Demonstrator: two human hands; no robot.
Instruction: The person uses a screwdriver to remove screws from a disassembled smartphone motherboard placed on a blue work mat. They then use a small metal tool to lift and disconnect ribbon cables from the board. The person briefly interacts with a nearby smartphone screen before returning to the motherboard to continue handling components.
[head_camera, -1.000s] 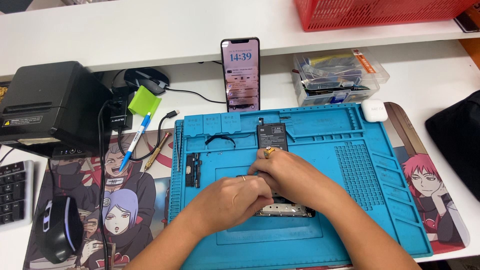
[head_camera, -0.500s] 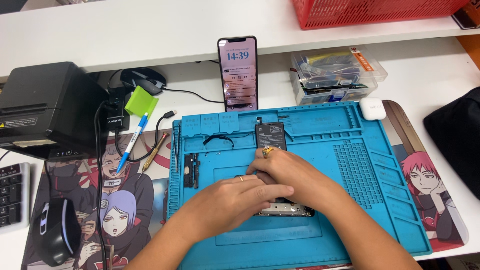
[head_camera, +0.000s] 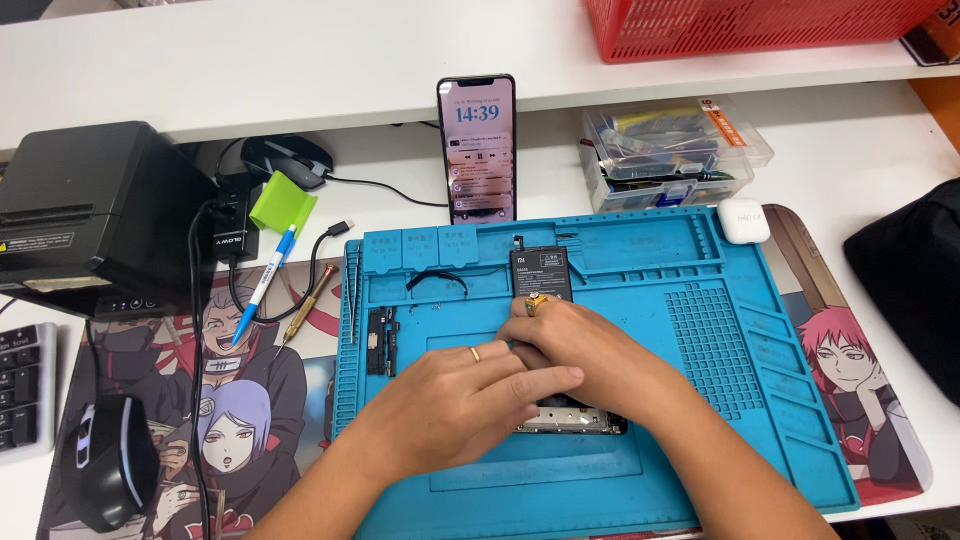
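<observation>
White desk (head_camera: 860, 150) — raised white shelf (head_camera: 300, 60) behind, evenly lit.

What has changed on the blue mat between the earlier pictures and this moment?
Almost nothing. Both hands stay pressed together over the opened phone on the blue mat; the left hand still overlaps the right hand, with only a slight shift of the fingers. Nothing was picked up or released. The black battery, the standing phone and the pen lie as before.
</observation>
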